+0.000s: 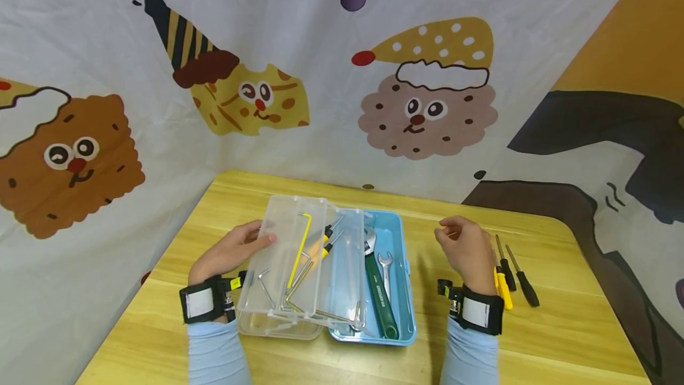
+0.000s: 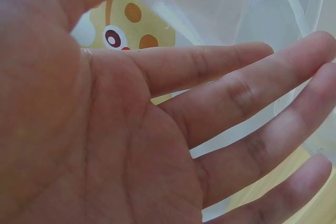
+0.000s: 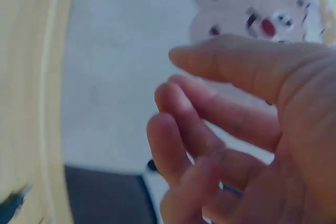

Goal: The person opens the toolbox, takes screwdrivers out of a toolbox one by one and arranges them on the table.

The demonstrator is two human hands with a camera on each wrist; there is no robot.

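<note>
A clear plastic tray (image 1: pixel 335 266) with several L-shaped hex keys, one a yellow hex key (image 1: pixel 300 251), tilts over the left part of an open blue toolbox (image 1: pixel 403 242). My left hand (image 1: pixel 230 251) holds the tray's left side, thumb on top and straight fingers behind, as the left wrist view (image 2: pixel 157 129) partly shows. In the toolbox lie a green-handled adjustable wrench (image 1: pixel 382 302) and a small open-end wrench (image 1: pixel 386 263). My right hand (image 1: pixel 466 248), fingers loosely bent and holding nothing, hovers right of the toolbox; in the right wrist view the hand (image 3: pixel 236 129) is bare.
Screwdrivers lie on the wooden table (image 1: pixel 566 325) beside the right wrist: black-handled screwdrivers (image 1: pixel 527 289) and a yellow handle (image 1: pixel 504 293). A clear lid (image 1: pixel 278 330) sits under the tray. Behind the table hangs a cartoon-printed cloth (image 1: pixel 331 106).
</note>
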